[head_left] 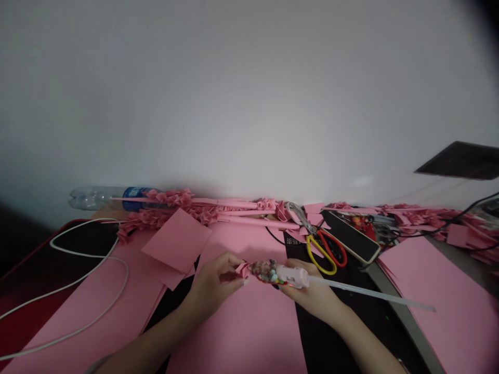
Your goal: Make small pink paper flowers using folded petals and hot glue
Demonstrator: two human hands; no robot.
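My left hand (216, 280) pinches a small folded pink paper piece (243, 270) between thumb and fingers. In my right hand (314, 293) is a glue gun (273, 272), pale pink and covered with colourful beads on its front half. Its nozzle end points left, at or very near the folded paper; whether they touch is hidden. A long translucent glue stick (374, 292) juts out of the gun's back to the right. Below both hands lies a large pink paper sheet (237, 332).
Scissors (322, 252) with red and yellow handles and a phone (353, 236) lie beyond my right hand. Pink paper flowers (167, 215) and a plastic bottle (101, 198) line the wall. A white cable (88, 254) loops at left; pink sheets (440, 296) lie at right.
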